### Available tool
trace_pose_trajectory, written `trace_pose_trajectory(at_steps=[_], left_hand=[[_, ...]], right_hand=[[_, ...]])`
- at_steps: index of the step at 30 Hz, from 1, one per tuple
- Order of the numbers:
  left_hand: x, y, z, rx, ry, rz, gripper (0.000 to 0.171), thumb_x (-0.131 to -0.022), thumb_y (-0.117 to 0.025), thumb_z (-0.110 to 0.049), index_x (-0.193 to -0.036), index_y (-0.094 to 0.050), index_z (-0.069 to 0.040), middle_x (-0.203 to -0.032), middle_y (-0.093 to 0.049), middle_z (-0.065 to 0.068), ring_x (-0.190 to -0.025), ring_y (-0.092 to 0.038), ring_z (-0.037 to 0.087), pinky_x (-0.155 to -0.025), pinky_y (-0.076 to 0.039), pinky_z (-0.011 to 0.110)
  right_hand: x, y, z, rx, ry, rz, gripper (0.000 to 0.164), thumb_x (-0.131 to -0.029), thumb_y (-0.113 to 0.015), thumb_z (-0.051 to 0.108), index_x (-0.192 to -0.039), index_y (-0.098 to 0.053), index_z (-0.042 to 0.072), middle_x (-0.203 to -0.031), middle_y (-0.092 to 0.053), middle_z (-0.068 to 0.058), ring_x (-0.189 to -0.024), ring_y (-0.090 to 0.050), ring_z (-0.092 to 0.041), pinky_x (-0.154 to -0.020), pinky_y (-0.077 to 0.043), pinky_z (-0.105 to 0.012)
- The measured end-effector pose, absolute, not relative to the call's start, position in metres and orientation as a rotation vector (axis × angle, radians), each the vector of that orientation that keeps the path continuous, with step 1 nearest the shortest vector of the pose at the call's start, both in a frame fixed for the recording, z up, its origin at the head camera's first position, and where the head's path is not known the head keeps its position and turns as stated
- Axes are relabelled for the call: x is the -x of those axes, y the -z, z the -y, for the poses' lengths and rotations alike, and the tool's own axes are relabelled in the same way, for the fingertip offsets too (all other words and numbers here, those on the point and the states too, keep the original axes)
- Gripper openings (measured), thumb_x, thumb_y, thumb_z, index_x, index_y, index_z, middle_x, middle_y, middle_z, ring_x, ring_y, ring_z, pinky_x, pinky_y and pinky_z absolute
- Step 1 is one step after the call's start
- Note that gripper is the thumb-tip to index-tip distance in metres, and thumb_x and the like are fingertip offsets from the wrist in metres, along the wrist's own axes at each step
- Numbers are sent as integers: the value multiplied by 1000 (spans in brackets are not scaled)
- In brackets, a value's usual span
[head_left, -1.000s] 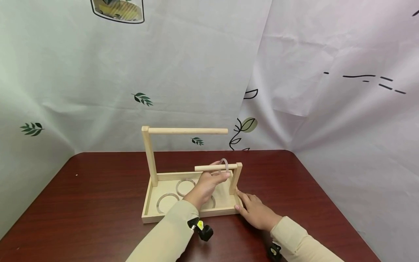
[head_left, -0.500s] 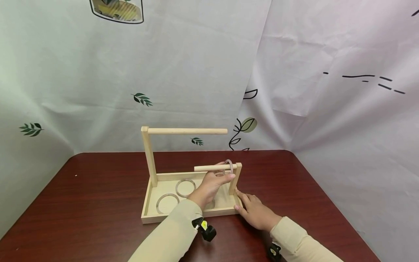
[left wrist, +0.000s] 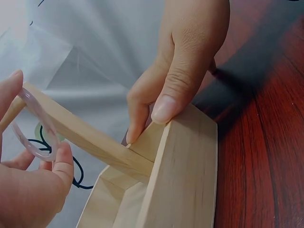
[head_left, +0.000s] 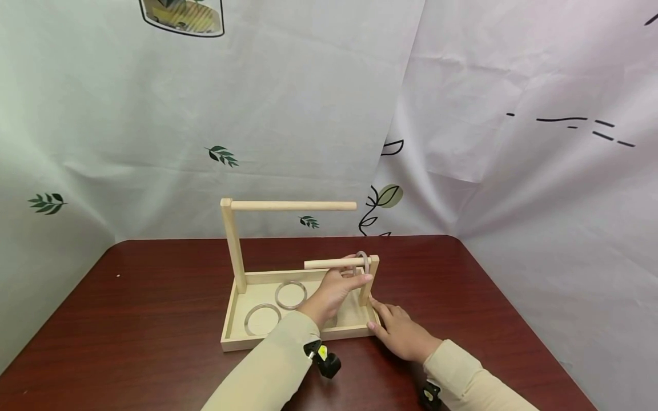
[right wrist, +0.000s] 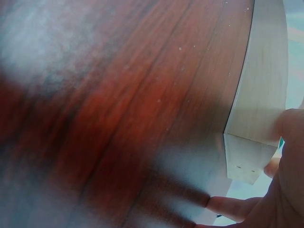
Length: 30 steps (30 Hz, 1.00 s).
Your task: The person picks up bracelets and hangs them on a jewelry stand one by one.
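A wooden jewelry stand (head_left: 231, 245) has a tray base, a tall bar on the left and a lower bar (head_left: 329, 264) on the right. My left hand (head_left: 334, 294) pinches a clear, pale bangle (head_left: 366, 261) between thumb and fingers. That bangle encircles the lower bar near its post (head_left: 369, 282); the left wrist view also shows the bangle (left wrist: 38, 128) around the wood. My right hand (head_left: 403, 331) grips the tray's front right corner, its thumb (left wrist: 166, 107) on the rim and another finger at the end wall. Other fingertips reach down toward the table in the right wrist view.
Two more bangles lie flat in the tray, a front one (head_left: 263, 319) and a back one (head_left: 291, 295). Part of another ring (head_left: 333, 321) shows beside my left wrist. The dark red table (head_left: 154, 319) meets a white printed cloth (head_left: 308, 114) behind.
My left hand has moved right, sliding the bangle along the lower bar toward its post. The right hand keeps its place at the tray corner.
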<state>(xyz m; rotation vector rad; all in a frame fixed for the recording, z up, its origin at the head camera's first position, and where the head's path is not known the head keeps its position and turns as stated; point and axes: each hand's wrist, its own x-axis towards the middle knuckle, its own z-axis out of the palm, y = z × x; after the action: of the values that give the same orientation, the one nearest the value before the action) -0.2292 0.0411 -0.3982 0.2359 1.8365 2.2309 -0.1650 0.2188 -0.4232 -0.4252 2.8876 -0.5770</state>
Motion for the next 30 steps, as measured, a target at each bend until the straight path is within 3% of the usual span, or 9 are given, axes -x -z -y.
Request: trace_pose_trajectory(at_steps=[22, 30], left_hand=[[232, 397, -41, -268, -2183, -1817, 75, -83, -74, -12, -148, -36, -8, -138, -45, 23, -129, -44, 34, -108, -34, 45], [233, 396, -40, -298, -2187, -1782, 76, -84, -72, -10, -150, -33, -8, -145, -39, 24, -135, -37, 38, -110, -32, 46]], right_hand=[[166, 425, -219, 456, 574, -2915, 59, -100, -48, 43, -148, -38, 11, -137, -46, -26, -130, -40, -43, -100, -36, -58], [166, 424, -218, 453, 563, -2921, 59, -100, -48, 43, -148, -38, 10, -136, -46, -27, -129, -40, -44, -99, -37, -59]])
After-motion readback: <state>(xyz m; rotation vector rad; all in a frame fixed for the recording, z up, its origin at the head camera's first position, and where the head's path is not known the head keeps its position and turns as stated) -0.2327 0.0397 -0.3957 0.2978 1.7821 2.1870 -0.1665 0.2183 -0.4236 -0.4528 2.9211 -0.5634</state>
